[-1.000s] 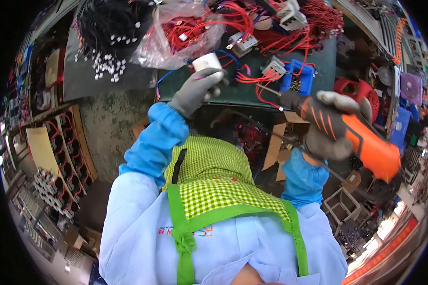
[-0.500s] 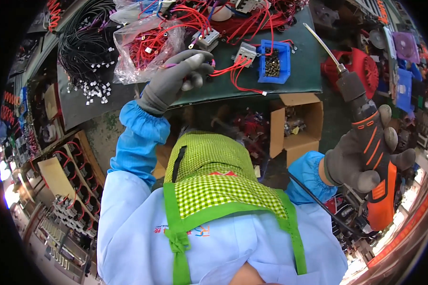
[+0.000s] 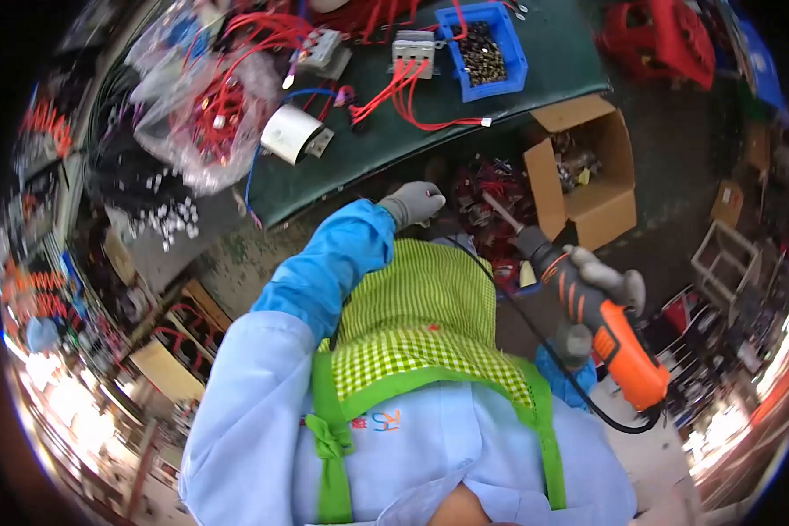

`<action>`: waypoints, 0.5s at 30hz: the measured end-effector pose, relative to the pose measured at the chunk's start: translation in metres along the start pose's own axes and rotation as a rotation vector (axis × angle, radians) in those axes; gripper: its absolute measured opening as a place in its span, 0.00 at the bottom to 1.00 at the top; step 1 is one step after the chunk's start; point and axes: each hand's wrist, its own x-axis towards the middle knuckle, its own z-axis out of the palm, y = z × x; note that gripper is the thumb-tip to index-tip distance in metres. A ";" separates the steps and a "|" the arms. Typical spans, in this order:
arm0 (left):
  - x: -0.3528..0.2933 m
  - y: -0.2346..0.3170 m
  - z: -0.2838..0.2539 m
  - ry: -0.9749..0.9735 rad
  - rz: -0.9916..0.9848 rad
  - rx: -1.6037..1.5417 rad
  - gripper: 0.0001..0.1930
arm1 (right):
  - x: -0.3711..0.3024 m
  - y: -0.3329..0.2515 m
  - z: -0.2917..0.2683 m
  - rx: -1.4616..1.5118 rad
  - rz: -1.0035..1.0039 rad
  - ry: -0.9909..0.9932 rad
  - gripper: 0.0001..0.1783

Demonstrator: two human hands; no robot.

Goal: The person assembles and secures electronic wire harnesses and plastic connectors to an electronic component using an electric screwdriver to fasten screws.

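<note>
My left hand (image 3: pixel 417 202), in a grey glove, is closed just off the table's near edge; what its fingers hold, if anything, is hidden. My right hand (image 3: pixel 607 282), in a dark glove, grips an orange and black power drill (image 3: pixel 607 331) with a long thin bit, its tip pointing up and to the left. A black cord trails from the drill across my apron. On the green table (image 3: pixel 368 149), beyond my left hand, lie a grey terminal block (image 3: pixel 414 54) with red wires and a white cylindrical part (image 3: pixel 291 134) with a metal end.
A blue bin (image 3: pixel 510 77) of small screws sits beside the terminal block. To the left are a clear plastic bag (image 3: pixel 171 131) of red wires and a bundle with white connectors (image 3: pixel 171 217). An open cardboard box (image 3: pixel 618 188) of parts stands below the table, near a heap of red-wired parts (image 3: pixel 491 186).
My left hand has drawn back from the red wires to below the table edge, moving right. My right hand has brought the drill left, closer to my body. The white cylindrical part has come into sight.
</note>
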 end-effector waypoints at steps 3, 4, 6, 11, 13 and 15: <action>0.065 -0.042 0.013 -0.121 -0.134 -0.022 0.15 | -0.046 0.010 0.011 -0.004 0.189 0.110 0.49; 0.103 -0.093 0.011 -0.119 -0.137 -0.086 0.15 | -0.060 0.020 0.016 0.065 0.181 0.137 0.48; 0.155 -0.180 0.005 0.035 -0.151 -0.162 0.14 | -0.082 0.036 0.010 0.180 0.196 0.107 0.46; 0.204 -0.143 0.043 0.216 -0.246 -0.427 0.10 | -0.152 0.075 -0.021 0.093 0.208 0.234 0.48; 0.251 -0.166 0.042 0.299 -0.144 -0.098 0.13 | -0.177 0.098 -0.038 0.061 0.316 0.200 0.49; 0.297 -0.185 0.046 0.327 -0.167 0.052 0.13 | -0.212 0.129 -0.050 0.069 0.358 0.225 0.50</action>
